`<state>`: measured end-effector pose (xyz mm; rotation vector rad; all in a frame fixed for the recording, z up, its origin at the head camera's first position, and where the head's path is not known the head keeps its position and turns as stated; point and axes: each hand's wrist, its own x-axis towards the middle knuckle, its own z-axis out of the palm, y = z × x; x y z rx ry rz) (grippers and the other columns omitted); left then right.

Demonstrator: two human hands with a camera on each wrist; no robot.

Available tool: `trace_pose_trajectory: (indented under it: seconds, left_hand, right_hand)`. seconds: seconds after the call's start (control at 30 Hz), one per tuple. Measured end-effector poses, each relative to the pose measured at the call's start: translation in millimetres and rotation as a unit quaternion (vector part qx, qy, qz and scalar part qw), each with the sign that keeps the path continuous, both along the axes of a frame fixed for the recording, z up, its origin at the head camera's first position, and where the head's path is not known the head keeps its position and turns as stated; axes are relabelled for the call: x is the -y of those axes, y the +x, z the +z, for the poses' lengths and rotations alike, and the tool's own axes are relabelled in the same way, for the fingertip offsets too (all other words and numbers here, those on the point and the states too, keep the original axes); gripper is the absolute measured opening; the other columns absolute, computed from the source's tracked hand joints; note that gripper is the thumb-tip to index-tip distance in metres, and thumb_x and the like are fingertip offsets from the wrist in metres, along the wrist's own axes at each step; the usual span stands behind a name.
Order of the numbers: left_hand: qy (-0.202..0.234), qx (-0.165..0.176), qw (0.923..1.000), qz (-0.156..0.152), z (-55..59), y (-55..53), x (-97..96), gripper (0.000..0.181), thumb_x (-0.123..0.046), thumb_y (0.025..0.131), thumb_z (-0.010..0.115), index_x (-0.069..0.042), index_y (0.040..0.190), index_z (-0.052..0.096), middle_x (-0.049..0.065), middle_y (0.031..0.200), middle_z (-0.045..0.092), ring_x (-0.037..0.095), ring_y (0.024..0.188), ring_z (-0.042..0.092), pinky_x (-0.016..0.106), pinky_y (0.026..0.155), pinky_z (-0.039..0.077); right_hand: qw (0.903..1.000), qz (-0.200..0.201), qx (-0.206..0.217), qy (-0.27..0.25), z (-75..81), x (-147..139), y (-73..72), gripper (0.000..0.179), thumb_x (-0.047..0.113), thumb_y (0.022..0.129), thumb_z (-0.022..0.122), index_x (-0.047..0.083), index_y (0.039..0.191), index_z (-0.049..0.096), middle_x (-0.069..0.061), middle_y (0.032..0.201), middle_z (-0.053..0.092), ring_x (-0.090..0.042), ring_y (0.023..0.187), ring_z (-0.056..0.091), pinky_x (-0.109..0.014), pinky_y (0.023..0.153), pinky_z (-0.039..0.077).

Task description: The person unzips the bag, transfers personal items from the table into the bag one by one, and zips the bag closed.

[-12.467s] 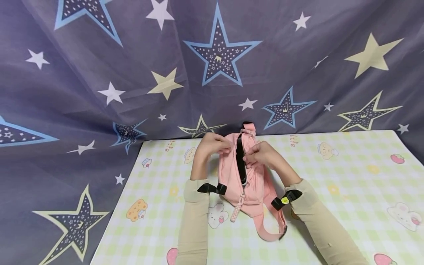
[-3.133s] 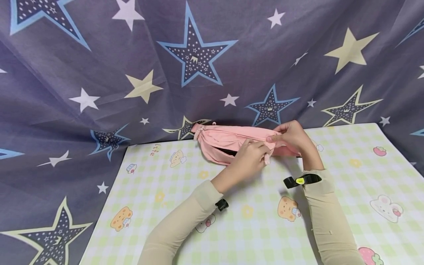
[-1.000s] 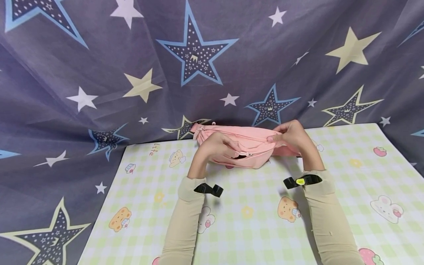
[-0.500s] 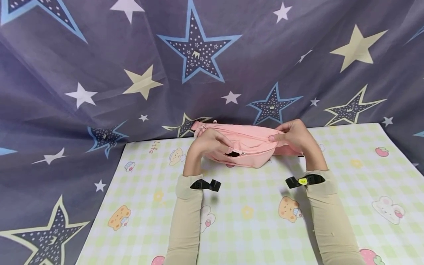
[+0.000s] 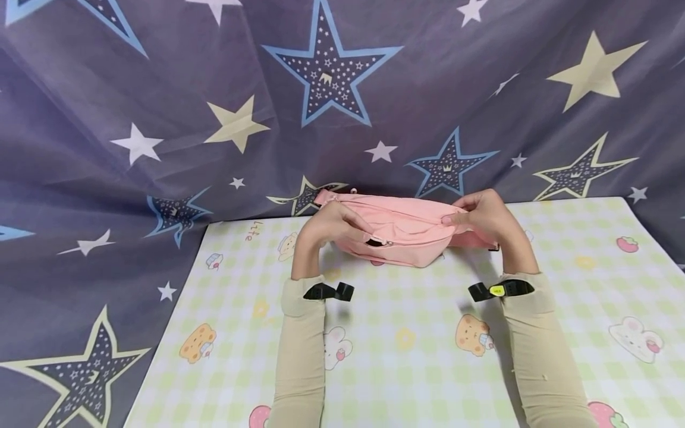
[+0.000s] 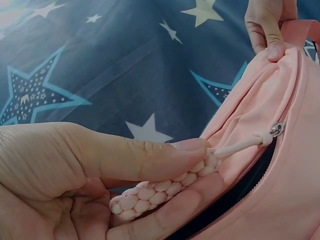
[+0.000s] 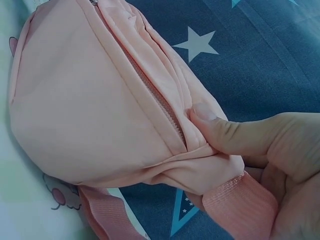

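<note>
A pink waist bag [image 5: 420, 255] lies sideways at the back of the table. My left hand [image 5: 329, 226] pinches its braided cord zipper pull [image 6: 150, 192] between thumb and fingers. The cord runs taut to a metal slider [image 6: 277, 129]. Left of the slider a dark opening [image 6: 245, 185] shows; to its right the zipper teeth [image 7: 150, 95] are joined. My right hand [image 5: 489, 217] grips the bag's right end, thumb on the fabric beside the zipper's end, next to the webbing strap [image 7: 245, 205].
The table [image 5: 407, 380] wears a green-and-white checked cloth with cartoon prints. A dark curtain [image 5: 203, 71] with stars hangs right behind the bag. Black camera mounts [image 5: 334, 291] sit on both wrists, over beige sleeves [image 5: 299, 356].
The bag has turned from upright to sideways. My left hand left the bag's right end, took the zipper pull and drew it left; the opening has narrowed. My right hand keeps its grip.
</note>
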<state>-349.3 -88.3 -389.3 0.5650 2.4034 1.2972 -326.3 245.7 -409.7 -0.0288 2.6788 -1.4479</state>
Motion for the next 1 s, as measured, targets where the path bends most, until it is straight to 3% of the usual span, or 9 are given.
trace_pose_trajectory:
  seconds: [0.2,0.4,0.67,0.87,1.0]
  left_hand:
    - [0.011,-0.005,0.9998,-0.017,-0.8,-1.0,5.5,0.019,0.001,0.078,0.082,0.004,0.097,0.080,0.014,0.099,0.079,0.008,0.090,0.065,0.018,0.077,0.054]
    - [0.008,0.005,0.9998,-0.015,-2.5,-3.0,9.9,0.019,-0.004,0.080,0.084,0.002,0.097,0.081,0.012,0.100,0.079,0.005,0.088,0.064,0.017,0.078,0.052]
    - [0.019,0.009,0.9992,-0.033,-7.2,-8.7,17.5,0.019,-0.007,0.082,0.084,0.001,0.100,0.080,0.008,0.097,0.080,0.004,0.089,0.067,0.019,0.079,0.054]
    - [0.034,0.031,0.9983,-0.036,-10.9,-11.5,23.9,0.018,-0.004,0.085,0.081,0.002,0.102,0.079,0.003,0.096,0.080,0.007,0.087,0.068,0.021,0.080,0.055]
    - [0.039,0.040,0.9978,-0.035,-12.2,-12.1,26.2,0.019,-0.002,0.085,0.081,0.003,0.103,0.079,0.007,0.102,0.079,0.006,0.090,0.066,0.020,0.080,0.054]
  right_hand:
    - [0.9999,0.000,0.008,-0.014,-0.9,-1,-0.3,0.041,0.020,0.083,0.087,-0.011,0.106,0.073,0.009,0.066,0.068,-0.006,0.062,0.059,-0.022,0.058,0.053]
    - [0.9995,0.003,0.010,-0.029,-0.8,0,0.3,0.041,0.018,0.084,0.086,-0.013,0.107,0.072,0.007,0.066,0.069,-0.006,0.061,0.061,-0.023,0.058,0.055]
    - [1.0000,0.003,0.004,-0.001,-0.3,-1,-0.2,0.041,0.021,0.083,0.087,-0.010,0.105,0.073,0.011,0.064,0.067,-0.005,0.061,0.058,-0.020,0.058,0.051]
    - [1.0000,0.005,0.005,0.000,-0.7,-1,-0.5,0.041,0.022,0.083,0.087,-0.011,0.104,0.073,0.010,0.063,0.067,-0.005,0.059,0.058,-0.021,0.056,0.050]
    - [1.0000,0.005,0.005,0.003,-0.9,-1,-0.7,0.041,0.023,0.083,0.087,-0.010,0.104,0.074,0.008,0.063,0.067,-0.006,0.059,0.057,-0.021,0.056,0.049]
